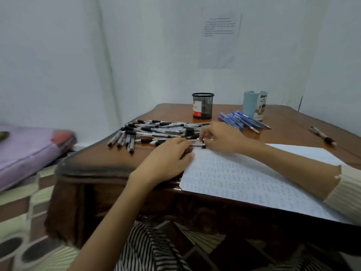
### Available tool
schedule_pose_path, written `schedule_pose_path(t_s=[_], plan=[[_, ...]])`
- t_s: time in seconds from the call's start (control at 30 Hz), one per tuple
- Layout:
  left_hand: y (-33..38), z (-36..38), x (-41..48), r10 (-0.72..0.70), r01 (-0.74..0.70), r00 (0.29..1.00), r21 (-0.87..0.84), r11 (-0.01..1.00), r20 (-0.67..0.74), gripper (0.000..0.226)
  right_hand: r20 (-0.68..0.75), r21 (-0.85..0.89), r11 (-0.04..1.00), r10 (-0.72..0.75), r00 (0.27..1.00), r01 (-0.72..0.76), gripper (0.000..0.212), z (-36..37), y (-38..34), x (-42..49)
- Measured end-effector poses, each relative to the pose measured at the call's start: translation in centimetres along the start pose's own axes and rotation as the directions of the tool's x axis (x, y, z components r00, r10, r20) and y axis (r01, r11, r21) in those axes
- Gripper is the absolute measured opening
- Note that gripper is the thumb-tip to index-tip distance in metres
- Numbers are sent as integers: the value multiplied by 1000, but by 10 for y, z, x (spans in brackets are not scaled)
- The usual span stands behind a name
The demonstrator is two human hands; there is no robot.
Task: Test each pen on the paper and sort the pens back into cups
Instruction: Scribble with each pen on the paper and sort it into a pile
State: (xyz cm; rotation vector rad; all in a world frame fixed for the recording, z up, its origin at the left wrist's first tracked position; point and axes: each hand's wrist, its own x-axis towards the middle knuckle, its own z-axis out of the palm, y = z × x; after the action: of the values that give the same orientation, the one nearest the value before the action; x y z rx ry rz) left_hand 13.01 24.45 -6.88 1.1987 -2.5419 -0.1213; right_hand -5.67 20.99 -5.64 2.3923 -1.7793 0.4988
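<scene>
We count one black cup (202, 106) and one blue cup (254, 105). We see one written paper (254, 178), one lone pen (323, 136), many black pens (156, 130) and fewer blue pens (238, 119).

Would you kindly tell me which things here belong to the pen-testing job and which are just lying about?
Belongs to the job: heap of clear black-grip pens; bunch of blue pens; black mesh cup; pale blue cup; white scribbled paper sheet; probably the lone dark-tipped pen at the right.

Just lying about: purple padded case off to the left; printed white notice hung behind.
</scene>
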Motion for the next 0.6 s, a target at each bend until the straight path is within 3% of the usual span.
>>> schedule_pose_path(t_s=[0.07, 0.17, 0.3, 0.37, 0.43, 0.6], plan=[[-2, 2, -3, -75, 74, 997, -74, 994, -7, 49, -18, 67, 998, -8, 1000, 9, 25, 2, -7, 0], [-3, 3, -3, -134, 134, 991, -43, 990, 5, 53, -40, 198, 980, -16, 999, 24, 29, 1, -16, -5], [-4, 3, 0, -164, 164, 985, 4, 986, 48, 54, 173, 179, 983, -66, 983, 35, 25, -7, -13, -3], [-5, 3, 1, -163, 162, 984, 21, 987, 65, 54, 251, 299, 953, -24, 968, -54, 20, -11, -9, -1], [-7, 4, 2, -155, 153, 984, 29, 988, 82, 56, 302, 398, 907, 12, 953, -138, 18, -14, -8, 0], [-8, 3, 7, -141, 137, 988, 59, 989, 71, 54, 368, 442, 870, 48, 929, -220, 20, -17, -5, -2]])
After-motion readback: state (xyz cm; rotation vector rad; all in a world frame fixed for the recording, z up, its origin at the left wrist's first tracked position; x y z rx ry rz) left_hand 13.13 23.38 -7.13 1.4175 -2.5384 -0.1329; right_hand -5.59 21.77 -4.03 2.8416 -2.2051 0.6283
